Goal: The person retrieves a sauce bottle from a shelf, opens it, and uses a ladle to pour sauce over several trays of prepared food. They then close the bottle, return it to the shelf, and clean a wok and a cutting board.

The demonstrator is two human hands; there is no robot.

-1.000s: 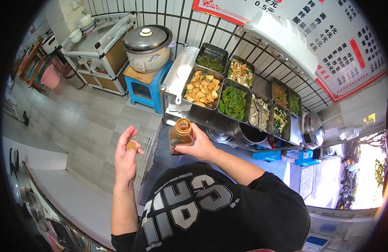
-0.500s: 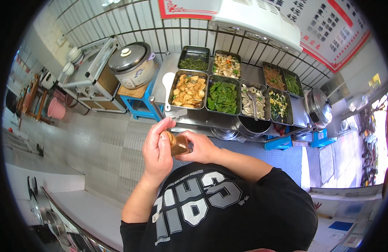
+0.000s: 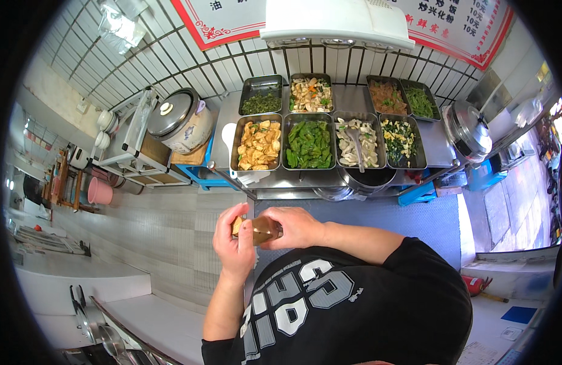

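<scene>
Bottle of see-through brown material lies tilted, its body wrapped by the curled fingers of the right hand; the left hand pinches a round golden-tan cap at its neck. Cap and mouth, apart 1 second ago, now meet, suggesting closing. Beyond the fingers, 1 rectangular steel tray holds golden-brown chunks.

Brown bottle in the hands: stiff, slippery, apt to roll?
The brown bottle is probably stiff: its glossy, see-through wall suggests glass or hard plastic. That smooth surface may slip, though the right hand wraps around it. On its side, its rounded-looking body might roll, but the left hand partly hides one end.
</scene>
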